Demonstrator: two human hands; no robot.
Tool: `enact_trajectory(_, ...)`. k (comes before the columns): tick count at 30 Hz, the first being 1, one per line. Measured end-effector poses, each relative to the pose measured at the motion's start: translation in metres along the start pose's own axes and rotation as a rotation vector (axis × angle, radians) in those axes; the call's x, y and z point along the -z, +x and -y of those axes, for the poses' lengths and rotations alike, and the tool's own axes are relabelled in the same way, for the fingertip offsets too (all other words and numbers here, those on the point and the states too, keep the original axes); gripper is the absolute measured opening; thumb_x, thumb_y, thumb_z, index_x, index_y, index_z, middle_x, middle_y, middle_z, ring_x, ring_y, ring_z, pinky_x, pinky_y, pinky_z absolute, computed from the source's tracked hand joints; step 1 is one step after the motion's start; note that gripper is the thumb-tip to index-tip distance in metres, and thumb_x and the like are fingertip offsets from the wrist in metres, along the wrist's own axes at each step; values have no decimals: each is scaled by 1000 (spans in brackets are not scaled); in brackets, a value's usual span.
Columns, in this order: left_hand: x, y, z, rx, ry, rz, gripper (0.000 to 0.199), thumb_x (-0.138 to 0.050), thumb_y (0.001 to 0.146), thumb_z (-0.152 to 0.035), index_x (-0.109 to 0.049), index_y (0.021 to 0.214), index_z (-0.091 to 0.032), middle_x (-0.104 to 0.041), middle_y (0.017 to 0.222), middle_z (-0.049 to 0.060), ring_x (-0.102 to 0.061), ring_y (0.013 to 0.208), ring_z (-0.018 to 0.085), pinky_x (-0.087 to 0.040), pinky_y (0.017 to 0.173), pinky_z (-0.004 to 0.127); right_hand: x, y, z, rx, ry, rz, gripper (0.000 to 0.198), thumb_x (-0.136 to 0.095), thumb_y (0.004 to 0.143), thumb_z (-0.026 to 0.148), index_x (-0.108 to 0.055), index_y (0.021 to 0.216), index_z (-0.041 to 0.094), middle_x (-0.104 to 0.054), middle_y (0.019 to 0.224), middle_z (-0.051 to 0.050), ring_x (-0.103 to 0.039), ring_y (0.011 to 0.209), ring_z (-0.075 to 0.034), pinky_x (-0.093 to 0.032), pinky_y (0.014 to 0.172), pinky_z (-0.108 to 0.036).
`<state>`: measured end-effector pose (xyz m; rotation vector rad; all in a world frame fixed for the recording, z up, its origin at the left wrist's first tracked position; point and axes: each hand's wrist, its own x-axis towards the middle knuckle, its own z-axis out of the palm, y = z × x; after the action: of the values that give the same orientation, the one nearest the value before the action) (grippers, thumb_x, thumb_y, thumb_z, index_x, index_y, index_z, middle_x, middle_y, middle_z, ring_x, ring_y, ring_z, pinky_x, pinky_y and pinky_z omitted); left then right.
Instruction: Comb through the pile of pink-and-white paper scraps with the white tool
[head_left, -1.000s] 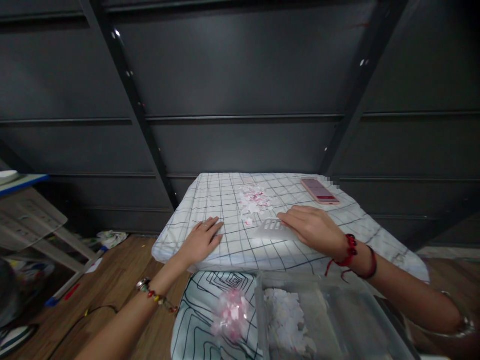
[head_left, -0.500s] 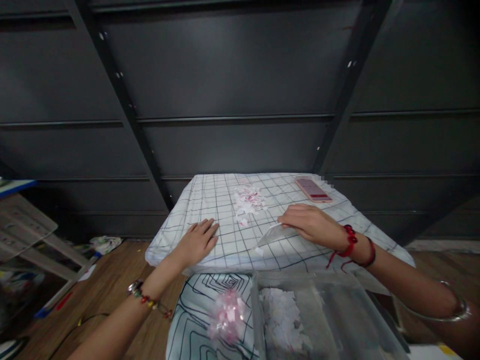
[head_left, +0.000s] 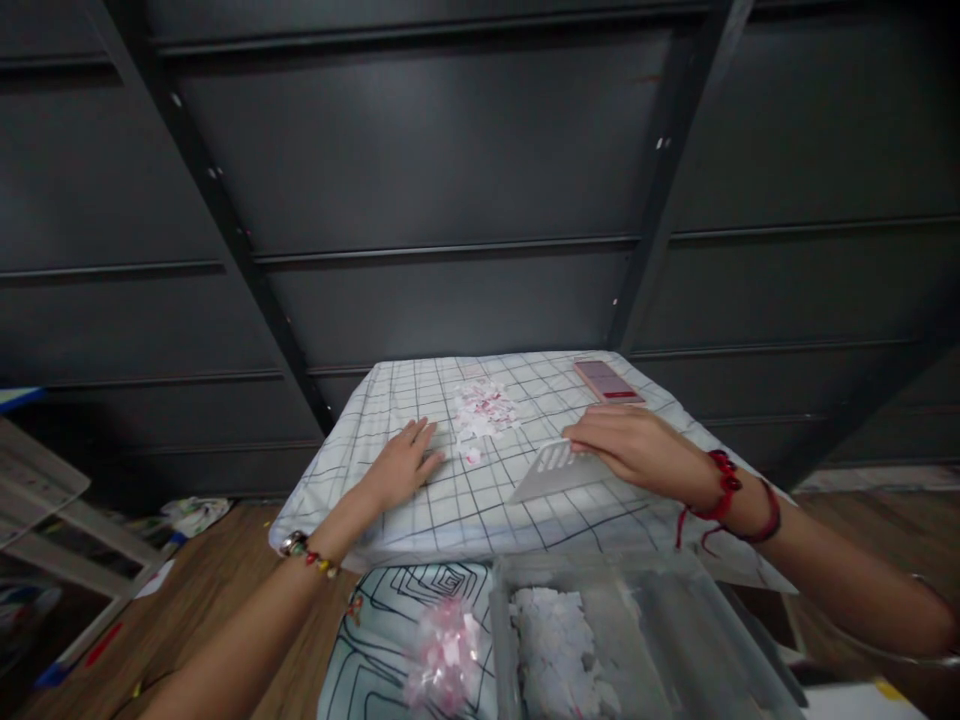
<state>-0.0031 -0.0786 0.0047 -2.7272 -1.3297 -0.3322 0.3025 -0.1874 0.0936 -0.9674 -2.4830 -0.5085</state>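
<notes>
My right hand (head_left: 626, 445) pinches the upper edge of a thin, pale flat sheet with a row of slots (head_left: 559, 472). The sheet slants above the near part of the checked tablecloth (head_left: 480, 510); its exact kind is unclear. My left hand (head_left: 405, 462) rests palm down on the cloth, fingers spread, holding nothing. Between the hands and farther back lies a loose pile of white and pink paper scraps (head_left: 486, 408). One small scrap (head_left: 472, 456) sits apart, just in front of it.
A phone (head_left: 606, 382) lies at the table's back right. Closer to me, a clear plastic box (head_left: 637, 570) contains whitish scraps (head_left: 555, 640). Left of it, a clear bag with pink and white contents (head_left: 446, 655) rests on a patterned surface. A dark panelled wall (head_left: 450, 300) stands behind the table.
The sheet has turned, so its slotted face now shows. My left hand has slid slightly forward with its fingers wider apart. A small white piece by the sheet's tip is no longer visible.
</notes>
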Motion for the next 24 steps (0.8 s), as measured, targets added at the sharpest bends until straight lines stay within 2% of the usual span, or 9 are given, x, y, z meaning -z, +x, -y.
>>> enact_trajectory(5, -19, 15, 4, 74, -28, -73, 51, -32, 93, -38, -33, 131, -5, -34, 137, 18, -26, 128, 27, -27, 101, 39, -32, 27, -13, -150, -147, 36, 22, -38, 85, 13, -60, 85, 15, -61, 75, -5, -52, 74, -16, -38, 68, -27)
enact_trajectory(10, -28, 13, 4, 80, -12, -93, 41, -31, 93, -30, -40, 126, -7, -47, 127, 15, -43, 117, 24, -33, 97, 36, -54, 51, -13, -151, -162, 110, 22, -39, 84, 10, -60, 87, 14, -61, 77, -6, -52, 75, -16, -37, 68, -26)
enact_trajectory(14, -28, 12, 4, 72, -9, -102, 36, -33, 93, -29, -46, 121, -10, -50, 124, 13, -45, 114, 24, -35, 95, 36, -56, 55, -10, -134, -154, 130, 22, -39, 82, 7, -60, 86, 14, -61, 76, -6, -51, 74, -16, -36, 68, -26)
enact_trajectory(24, -23, 12, 2, 69, -14, -112, 32, -37, 91, -28, -53, 113, -12, -53, 121, 13, -46, 114, 23, -36, 94, 37, -47, 36, -7, -104, -146, 117, 21, -40, 84, 10, -60, 85, 14, -61, 77, -6, -51, 75, -16, -37, 68, -27)
